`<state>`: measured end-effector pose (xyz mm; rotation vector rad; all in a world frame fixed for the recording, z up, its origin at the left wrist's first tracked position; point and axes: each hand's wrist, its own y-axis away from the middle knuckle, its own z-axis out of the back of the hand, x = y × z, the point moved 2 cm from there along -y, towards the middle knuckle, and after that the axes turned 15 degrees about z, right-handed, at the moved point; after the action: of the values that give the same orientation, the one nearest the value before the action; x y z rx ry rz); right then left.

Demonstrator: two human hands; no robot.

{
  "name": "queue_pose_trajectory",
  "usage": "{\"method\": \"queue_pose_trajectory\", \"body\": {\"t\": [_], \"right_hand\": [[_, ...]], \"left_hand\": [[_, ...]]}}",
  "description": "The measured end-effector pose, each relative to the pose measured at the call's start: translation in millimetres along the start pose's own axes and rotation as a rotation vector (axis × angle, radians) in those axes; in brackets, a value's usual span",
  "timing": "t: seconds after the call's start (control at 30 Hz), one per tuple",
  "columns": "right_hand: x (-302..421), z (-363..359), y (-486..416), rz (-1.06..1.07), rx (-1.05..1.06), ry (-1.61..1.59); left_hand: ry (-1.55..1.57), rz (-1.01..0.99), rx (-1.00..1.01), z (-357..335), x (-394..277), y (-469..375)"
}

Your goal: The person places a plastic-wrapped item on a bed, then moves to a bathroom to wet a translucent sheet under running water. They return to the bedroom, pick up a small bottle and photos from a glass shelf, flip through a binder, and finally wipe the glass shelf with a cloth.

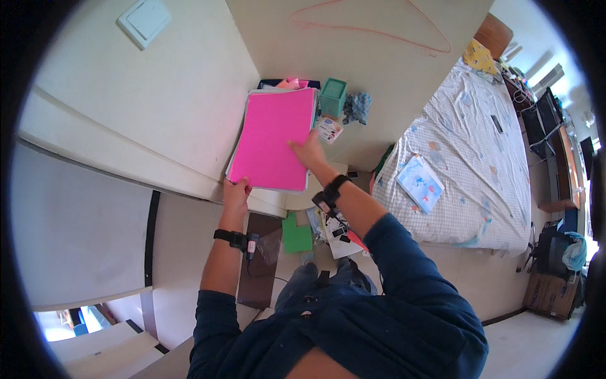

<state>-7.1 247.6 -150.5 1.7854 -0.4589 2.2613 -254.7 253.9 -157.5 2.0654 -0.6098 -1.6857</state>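
A stack of paper sheets with a bright pink sheet [277, 137] on top lies before me. My left hand [236, 195] grips the stack at its near left corner, thumb on top. On the right edge, my right hand [308, 151] holds the stack, its thumb over the pink sheet and its other fingers partly hidden. Behind the stack show pink and orange pieces [294, 84] in a dark container. To the right stand a green plastic box [333, 97], a blue fluffy cloth [357, 108] and a small white pack [329, 130] bearing writing.
On the floor by my feet lie green paper [297, 234] and scattered white papers and cards [341, 241]. A bed [466, 156] at right carries a blue booklet [420, 184]. A pink clothes hanger [374, 29] hangs on the wall. A cardboard box [549, 293] sits at far right.
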Motion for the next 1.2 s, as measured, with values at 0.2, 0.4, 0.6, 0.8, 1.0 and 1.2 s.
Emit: {"method": "queue_pose_trajectory", "body": {"t": [0.2,0.4,0.6,0.8,1.0,1.2], "right_hand": [[6,75,-34,0.29,0.051,0.451],[-71,127,-101,0.337,-0.303,0.87],[-75,165,-102,0.334,-0.089,0.85],[96,254,-38,0.473,-0.394,0.073],[366,346,35,1.218,-0.546,0.032],[550,298,-16,1.565,-0.341,0.648]], "left_hand": [[0.094,-0.006,0.038,16,2,-7],[0.054,0.044,-0.142,32,8,-1],[-0.157,-0.245,-0.224,32,-8,94],[-0.17,-0.66,-0.203,28,-113,199],[-0.414,-1.405,-0.144,-11,-227,307],[-0.669,-1.82,-0.226,-51,-313,369]]}}
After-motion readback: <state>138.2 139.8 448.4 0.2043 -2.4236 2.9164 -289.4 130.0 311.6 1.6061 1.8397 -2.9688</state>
